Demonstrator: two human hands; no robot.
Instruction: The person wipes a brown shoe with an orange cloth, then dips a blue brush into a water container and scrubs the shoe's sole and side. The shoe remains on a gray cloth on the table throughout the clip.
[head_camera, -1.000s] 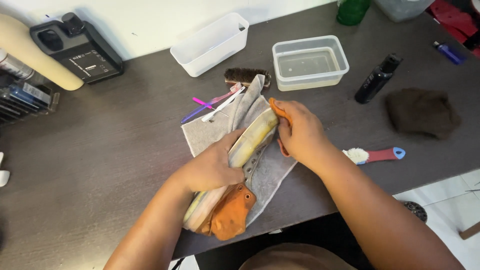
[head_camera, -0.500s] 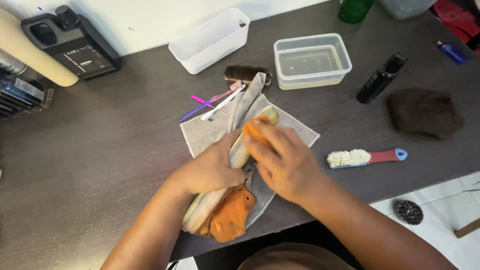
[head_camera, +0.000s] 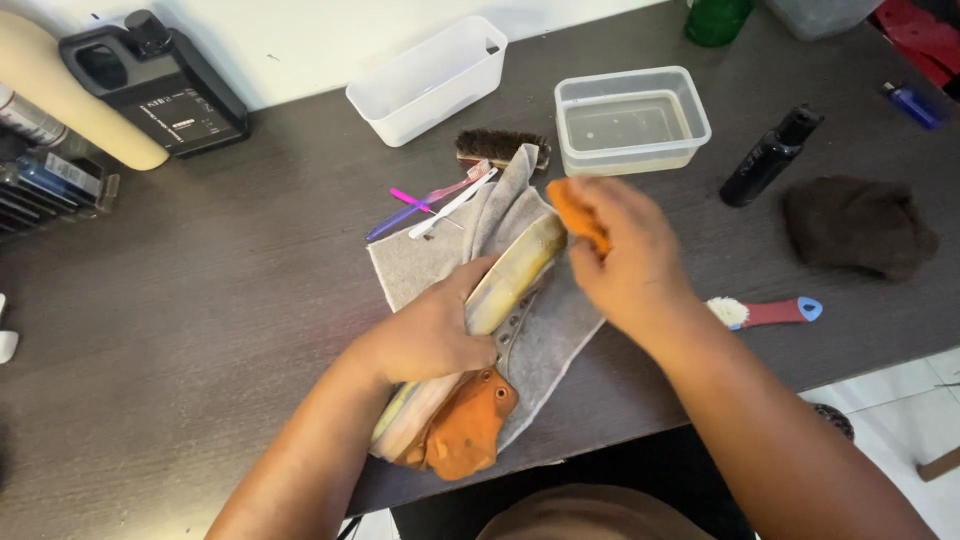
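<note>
1. I have a single view, from the camera worn on the head; it looks steeply down and forward over the dark table (head_camera: 200, 330).
2. It sits close: both forearms enter from the bottom edge, and the left hand (head_camera: 430, 335) and right hand (head_camera: 625, 250) fill the centre.
3. Beyond the hands, the view reaches the white wall (head_camera: 300, 40) at the table's far edge.
4. To the right of the right hand and below it, a strip of tiled floor (head_camera: 900, 400) shows past the table's near edge.
5. The right hand looks blurred, so I cannot judge its grip finely.
6. With no second view, nothing overlaps.
</note>
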